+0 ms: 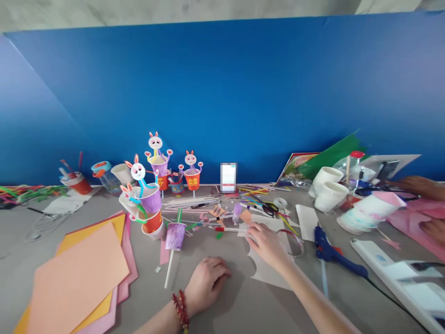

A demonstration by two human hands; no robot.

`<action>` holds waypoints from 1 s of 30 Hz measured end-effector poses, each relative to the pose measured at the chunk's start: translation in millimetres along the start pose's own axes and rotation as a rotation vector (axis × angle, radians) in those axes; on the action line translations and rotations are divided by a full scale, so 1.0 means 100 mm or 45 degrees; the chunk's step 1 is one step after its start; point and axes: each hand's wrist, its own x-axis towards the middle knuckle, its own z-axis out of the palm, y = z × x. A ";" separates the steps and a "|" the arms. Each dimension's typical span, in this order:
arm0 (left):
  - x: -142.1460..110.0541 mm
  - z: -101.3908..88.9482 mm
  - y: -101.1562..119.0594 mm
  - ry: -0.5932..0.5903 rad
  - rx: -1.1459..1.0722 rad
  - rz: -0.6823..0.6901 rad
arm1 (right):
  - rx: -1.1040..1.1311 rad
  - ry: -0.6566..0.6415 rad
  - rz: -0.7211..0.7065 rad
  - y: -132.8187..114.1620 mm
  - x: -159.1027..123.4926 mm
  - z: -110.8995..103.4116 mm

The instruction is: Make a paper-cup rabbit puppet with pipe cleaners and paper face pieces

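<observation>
My left hand (pixel 207 281), with a red bead bracelet (pixel 181 310) at its wrist, rests on the grey table, fingers loosely curled, nothing visible in them. My right hand (pixel 267 242) reaches over a white paper sheet (pixel 269 271) with rounded cut-outs along its edge. Its fingers are stretched out and bent downward, close to the tail of a red-capped white marker (pixel 225 229); whether they touch it I cannot tell. Left of the hands lies a purple-coloured paper cup (pixel 175 236) on a white stick. Behind it, a rabbit-faced figure (pixel 138 171) tops stacked purple and red cups (pixel 152 220).
Coloured paper sheets (pixel 81 273) lie at left. At right are a blue glue gun (pixel 335 255), a white power strip (pixel 389 273) and white cups (pixel 330 195). Scissors (pixel 267 207), sticks and scraps lie toward the blue partition (pixel 243 93). Another person's hand (pixel 433 229) is far right.
</observation>
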 end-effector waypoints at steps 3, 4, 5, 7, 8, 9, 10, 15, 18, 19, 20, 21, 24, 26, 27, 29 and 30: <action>0.00 0.00 -0.02 -0.002 -0.018 0.015 | -0.007 -0.010 0.000 -0.05 0.03 0.03; 0.00 0.00 -0.02 -0.007 -0.022 0.017 | -0.005 -0.023 -0.003 -0.07 0.03 0.03; 0.00 0.00 -0.02 -0.014 -0.023 0.017 | 0.000 -0.038 -0.007 -0.10 0.03 0.02; 0.01 -0.01 -0.02 -0.030 -0.019 0.010 | 0.021 -0.058 -0.023 -0.17 0.04 0.00; 0.01 -0.01 -0.01 -0.037 -0.017 0.005 | 0.043 -0.066 -0.038 -0.21 0.05 0.00; 0.01 -0.02 -0.01 -0.043 -0.017 0.001 | 0.067 -0.072 -0.054 -0.24 0.06 0.00; 0.01 -0.02 -0.01 -0.048 -0.018 -0.004 | 0.089 -0.084 -0.069 -0.27 0.08 0.00; 0.00 -0.02 -0.01 -0.053 -0.043 -0.021 | 0.188 -0.186 -0.118 -0.31 0.10 0.01; -0.01 -0.01 -0.02 -0.042 -0.045 -0.026 | 0.206 -0.148 -0.090 -0.26 0.04 -0.05; -0.02 -0.01 -0.03 -0.037 -0.046 -0.029 | 0.192 -0.118 -0.070 -0.22 0.00 -0.08; -0.02 -0.01 -0.03 -0.030 -0.046 -0.032 | 0.170 -0.084 -0.046 -0.19 -0.05 -0.10; -0.02 0.00 -0.03 -0.024 -0.044 -0.033 | 0.142 -0.050 -0.017 -0.15 -0.10 -0.11; -0.03 -0.01 -0.03 -0.008 -0.016 -0.026 | 0.062 0.021 0.057 -0.03 -0.30 -0.14; -0.03 -0.03 0.00 -0.025 0.039 -0.027 | 0.024 0.035 0.070 0.02 -0.44 -0.14; -0.04 -0.04 0.02 -0.058 0.076 -0.018 | 0.013 0.039 0.064 0.02 -0.51 -0.14; -0.04 -0.06 0.07 -0.198 0.145 0.059 | 0.004 0.039 0.041 0.01 -0.61 -0.13; -0.05 -0.06 0.09 -0.295 0.167 0.127 | 0.005 0.036 0.031 0.00 -0.64 -0.12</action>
